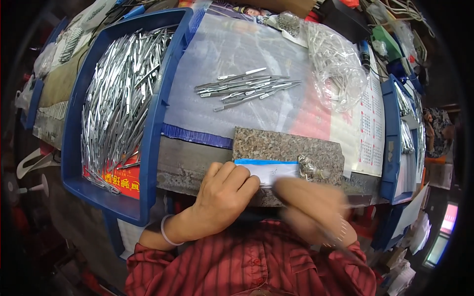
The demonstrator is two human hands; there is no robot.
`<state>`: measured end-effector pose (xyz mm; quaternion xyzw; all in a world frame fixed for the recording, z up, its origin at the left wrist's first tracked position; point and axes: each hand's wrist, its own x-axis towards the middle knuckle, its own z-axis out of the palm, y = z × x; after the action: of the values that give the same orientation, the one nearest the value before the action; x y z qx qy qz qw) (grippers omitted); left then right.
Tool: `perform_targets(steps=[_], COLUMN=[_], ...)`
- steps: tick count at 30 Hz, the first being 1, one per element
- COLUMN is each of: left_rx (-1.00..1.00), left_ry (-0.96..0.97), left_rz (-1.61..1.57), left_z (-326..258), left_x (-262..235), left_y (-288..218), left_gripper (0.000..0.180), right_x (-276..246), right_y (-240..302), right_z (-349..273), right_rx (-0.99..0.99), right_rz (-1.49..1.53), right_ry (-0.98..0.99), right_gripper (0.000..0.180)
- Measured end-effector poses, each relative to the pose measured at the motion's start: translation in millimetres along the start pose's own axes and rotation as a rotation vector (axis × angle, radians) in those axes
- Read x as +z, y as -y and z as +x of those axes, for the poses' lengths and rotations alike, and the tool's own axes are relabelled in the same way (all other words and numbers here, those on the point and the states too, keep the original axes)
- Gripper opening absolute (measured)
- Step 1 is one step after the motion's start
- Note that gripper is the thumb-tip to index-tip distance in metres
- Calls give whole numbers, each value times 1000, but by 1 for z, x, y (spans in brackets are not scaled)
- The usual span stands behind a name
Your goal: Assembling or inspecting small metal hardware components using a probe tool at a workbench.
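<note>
"Your striped red shirt (247, 256) sits nearest the camera, with your hands beyond it. Where does the white sheet (281, 171) lie from them?"

"Just ahead of you, on the stone block (286, 143). Its blue strip (266, 162), along the far edge, runs left to right, across your front rather than away from you."

"Which hand is nearer?"

"Your left hand (227, 182). It rests at the sheet's left end, fingers curled in. Your knuckles hide the fingertips, so I can't tell whether they pinch the sheet or only press on it."

"And your other one?"

"Your right hand (313, 202) is at the sheet's near side, toward its right end, apart from your left by a narrow gap. It's blurred: I can't tell how its fingers stand or what they hold."

"What else is close?"

"Some small shiny clump (307, 166) sits by the sheet's right end. Beyond the block, loose metal strips (249, 89) lie mostly left to right too."
</note>
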<state>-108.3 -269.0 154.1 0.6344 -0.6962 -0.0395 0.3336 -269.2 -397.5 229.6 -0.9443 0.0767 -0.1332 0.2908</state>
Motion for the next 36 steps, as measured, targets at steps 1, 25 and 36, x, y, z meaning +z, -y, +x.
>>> perform_targets(steps=[1,25,36], left_rx=[-34,-144,-98], left_ry=[10,9,56], left_rz=[4,-74,3], left_z=[-3,-7,-2], left_x=[-1,-11,-11], left_y=[1,3,1], left_gripper=[16,19,17], right_x=[22,7,5], right_y=[-13,-15,-32], right_z=[3,-32,-50], right_rx=[1,204,241], right_rz=[64,306,259], right_ry=[-43,-452,-271], right_gripper=[25,48,30])
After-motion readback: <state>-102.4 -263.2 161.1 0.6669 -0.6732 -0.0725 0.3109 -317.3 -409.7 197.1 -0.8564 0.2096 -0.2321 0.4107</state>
